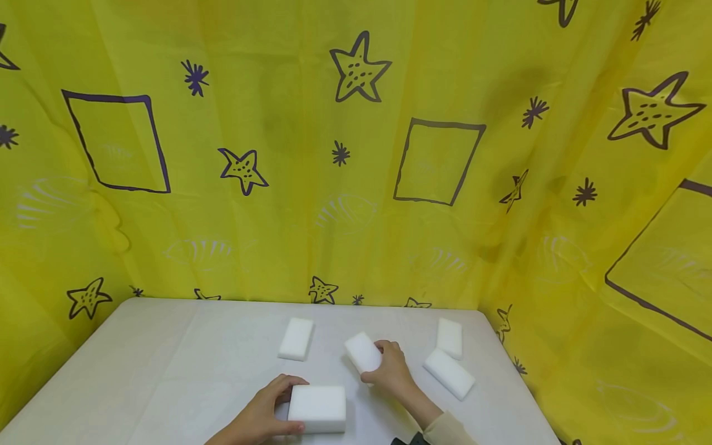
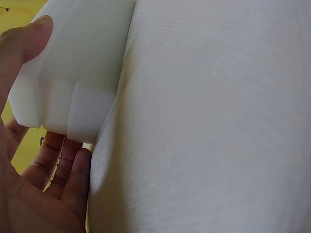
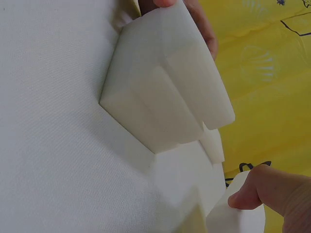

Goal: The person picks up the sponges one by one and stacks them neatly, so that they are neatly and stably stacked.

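A short stack of white sponge blocks (image 1: 317, 405) stands at the table's near middle. My left hand (image 1: 266, 408) grips it from the left, thumb (image 2: 36, 39) on one side and fingers on the other. Seams between the stacked layers show in the left wrist view, and in the right wrist view the top sponge (image 3: 199, 87) juts out a little past those below. My right hand (image 1: 392, 371) pinches another white sponge (image 1: 361, 351), tilted, beyond the stack and to its right. Part of that sponge (image 3: 233, 216) shows beneath the thumb in the right wrist view.
One white sponge (image 1: 296, 339) lies at the back, left of centre. On the right, two more lie close together: a farther sponge (image 1: 449, 334) and a nearer sponge (image 1: 449, 374). The white-covered table (image 1: 167, 371) meets a yellow patterned curtain (image 1: 289, 235) at its back and sides.
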